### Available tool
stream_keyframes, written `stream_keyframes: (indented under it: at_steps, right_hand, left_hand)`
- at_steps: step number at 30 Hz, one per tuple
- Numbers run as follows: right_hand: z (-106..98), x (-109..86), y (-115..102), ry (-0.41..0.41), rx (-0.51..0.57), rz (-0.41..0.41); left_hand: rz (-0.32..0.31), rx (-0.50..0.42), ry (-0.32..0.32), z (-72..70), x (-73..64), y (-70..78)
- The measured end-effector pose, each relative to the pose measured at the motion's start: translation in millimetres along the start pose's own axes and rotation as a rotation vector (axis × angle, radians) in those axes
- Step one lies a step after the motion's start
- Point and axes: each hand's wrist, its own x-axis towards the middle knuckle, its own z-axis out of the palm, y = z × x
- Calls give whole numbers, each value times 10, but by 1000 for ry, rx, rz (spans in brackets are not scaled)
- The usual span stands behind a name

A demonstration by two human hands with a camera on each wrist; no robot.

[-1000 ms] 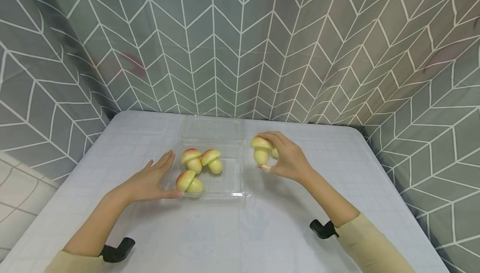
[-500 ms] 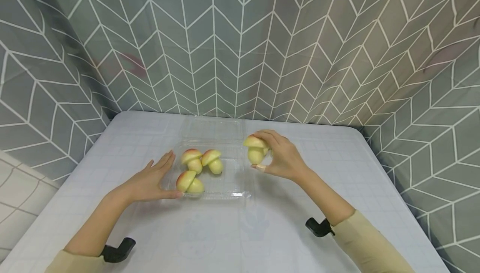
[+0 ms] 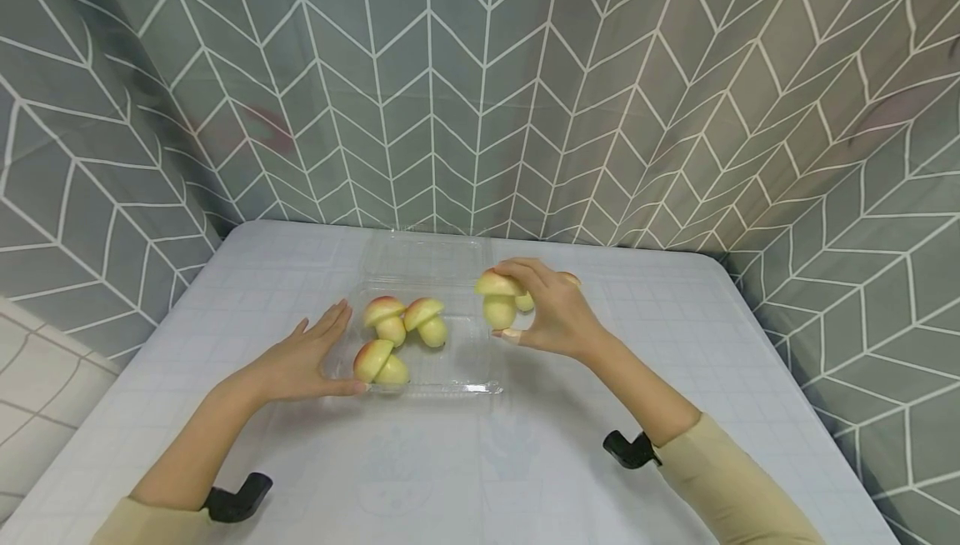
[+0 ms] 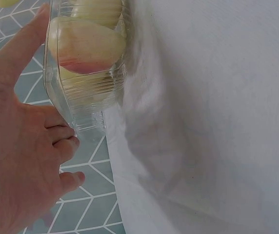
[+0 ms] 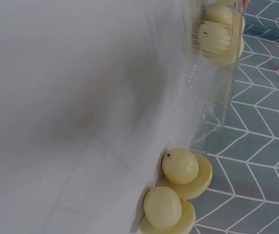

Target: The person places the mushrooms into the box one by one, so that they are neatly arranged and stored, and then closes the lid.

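In the head view, a clear plastic clamshell box lies unlatched with its lid tipped back. Several mushroom-shaped pieces with red-yellow caps, such as this toy mushroom, lie in its left half. My left hand rests against the box's left side, thumb at the front rim and fingers stretched along the wall; the left wrist view shows this hand at the box's wall. Between thumb and fingers my right hand holds another toy mushroom upright, just at the box's right edge. Only its edge shows in the right wrist view.
Two more toy mushrooms, one nearer the box and one beside it, stand on the white-covered table right of the box, partly behind my right hand in the head view. A grey chevron-patterned curtain stands behind the table.
My right hand has moved left with the toy mushroom, from right of the box to its right edge. More of the mushrooms behind it shows. My left hand has stayed put.
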Motion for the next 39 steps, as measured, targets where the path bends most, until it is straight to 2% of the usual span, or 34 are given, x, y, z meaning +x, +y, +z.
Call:
stream_keyframes:
  at_steps: [8,16,23,39]
  right_hand:
    - [64,78,-44,-12,66,-70]
    - [118,138,-119,-24,58,-95]
    - [162,203,-163,-12,82,-156]
    - [323,254,-301,-43,106,-264]
  left_hand:
    - [-4,10,-5,5,3,-6]
    - [6,14,-4,-7,-1,12]
    - [5,18,-4,-14,-2,18]
    - [9,30,-3,-13,-1,2]
